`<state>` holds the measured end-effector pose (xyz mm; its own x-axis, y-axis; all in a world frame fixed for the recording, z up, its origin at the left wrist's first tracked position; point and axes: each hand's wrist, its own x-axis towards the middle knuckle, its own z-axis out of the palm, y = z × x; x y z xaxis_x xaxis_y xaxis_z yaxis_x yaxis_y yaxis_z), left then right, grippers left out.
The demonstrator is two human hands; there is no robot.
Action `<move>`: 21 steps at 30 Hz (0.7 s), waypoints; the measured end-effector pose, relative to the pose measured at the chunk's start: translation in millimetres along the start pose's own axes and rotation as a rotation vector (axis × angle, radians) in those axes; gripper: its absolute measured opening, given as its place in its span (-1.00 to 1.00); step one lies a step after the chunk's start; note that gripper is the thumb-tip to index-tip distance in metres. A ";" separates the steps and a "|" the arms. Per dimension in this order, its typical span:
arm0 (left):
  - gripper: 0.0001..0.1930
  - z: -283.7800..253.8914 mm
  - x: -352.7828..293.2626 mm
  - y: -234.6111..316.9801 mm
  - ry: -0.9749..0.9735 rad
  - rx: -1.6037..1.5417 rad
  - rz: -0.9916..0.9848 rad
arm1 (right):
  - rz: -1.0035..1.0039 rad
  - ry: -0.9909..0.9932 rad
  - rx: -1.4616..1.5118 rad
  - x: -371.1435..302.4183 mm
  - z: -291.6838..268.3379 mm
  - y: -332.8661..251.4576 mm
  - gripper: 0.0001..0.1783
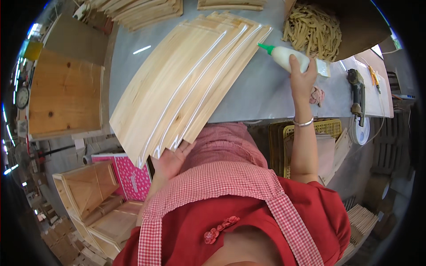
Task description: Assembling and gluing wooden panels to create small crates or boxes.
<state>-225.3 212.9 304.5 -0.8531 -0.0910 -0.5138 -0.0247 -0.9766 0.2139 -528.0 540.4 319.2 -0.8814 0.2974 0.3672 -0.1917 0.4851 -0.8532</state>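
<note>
Several thin pale wooden boards [177, 75] lie fanned in overlapping steps, slanting across the table and out past its near edge. White lines of glue [191, 91] run lengthwise along their exposed strips, with squiggles at the near ends. My left hand [171, 160], palm up, holds the boards' near ends from below; its fingertips are partly hidden under the wood. In my right hand [302, 77] is a white glue bottle [284, 57], tilted, its green nozzle [265, 47] beside the far right corner of the rightmost board.
Stacks of wooden boards [142, 13] sit at the table's far side. Rubber-band-like tan strips [313, 33] are heaped at the far right. A nail-gun-like tool [357, 95] with a hose lies at the right edge, near a crumpled pink cloth [317, 96]. Wooden boxes [88, 186] stand lower left.
</note>
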 end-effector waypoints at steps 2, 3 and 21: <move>-0.18 6.2 -0.1 0.9 0.025 -0.010 -0.012 | 0.002 -0.067 0.026 -23.3 -5.1 -13.3 -0.48; -0.18 7.0 -0.2 1.5 0.045 -0.023 -0.004 | 0.002 -0.100 0.085 -37.4 -7.6 -20.0 -0.50; -0.18 26.8 -7.9 1.2 0.007 -0.103 -0.019 | -0.141 -0.524 0.322 -183.5 -38.5 -93.4 -0.54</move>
<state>-232.5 217.6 331.0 -0.8490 -0.0729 -0.5233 0.0129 -0.9930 0.1174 -331.8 472.2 345.8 -0.9169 -0.2333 0.3238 -0.3701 0.1938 -0.9086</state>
